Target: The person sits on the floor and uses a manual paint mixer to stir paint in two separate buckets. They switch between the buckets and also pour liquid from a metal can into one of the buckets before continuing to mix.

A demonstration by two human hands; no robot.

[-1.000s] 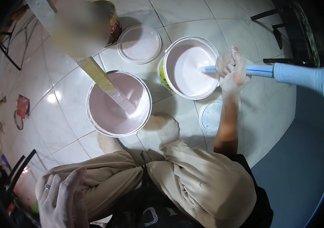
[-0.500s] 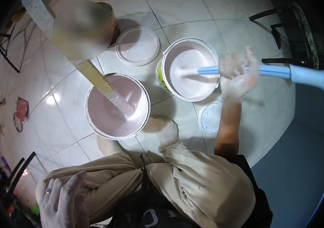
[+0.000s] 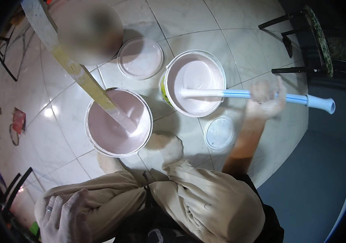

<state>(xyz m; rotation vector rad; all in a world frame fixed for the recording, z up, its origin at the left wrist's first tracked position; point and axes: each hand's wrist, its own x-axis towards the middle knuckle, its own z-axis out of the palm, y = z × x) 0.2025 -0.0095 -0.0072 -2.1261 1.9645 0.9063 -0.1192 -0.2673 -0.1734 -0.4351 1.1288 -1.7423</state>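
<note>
My right hand (image 3: 265,98), slightly blurred, is wrapped round a light blue plastic pipe (image 3: 237,94) with darker stripes and a flared outer end. The pipe's paint-coated end dips into pale pinkish paint in the right bucket (image 3: 224,67), which has a green-yellow label. My left hand (image 3: 65,218), wearing a ring, rests on my left knee with its fingers apart and nothing in it. In front of my feet stands the left bucket (image 3: 87,131), also holding pale paint. A long wooden plank (image 3: 73,71) leans in it, its lower end smeared with paint.
Beyond the buckets lies a round paint-smeared lid (image 3: 140,58); a smaller whitish lid (image 3: 219,132) is near my right forearm. A dark-legged chair (image 3: 319,44) stands at the far right. Red and small scraps (image 3: 19,120) lie on the tiles (image 3: 59,139) at left.
The pipe's dipped end has swung toward the near side of the right bucket. My right hand has shifted nearer to me and farther right. The whole view has shifted slightly; my left hand stays put.
</note>
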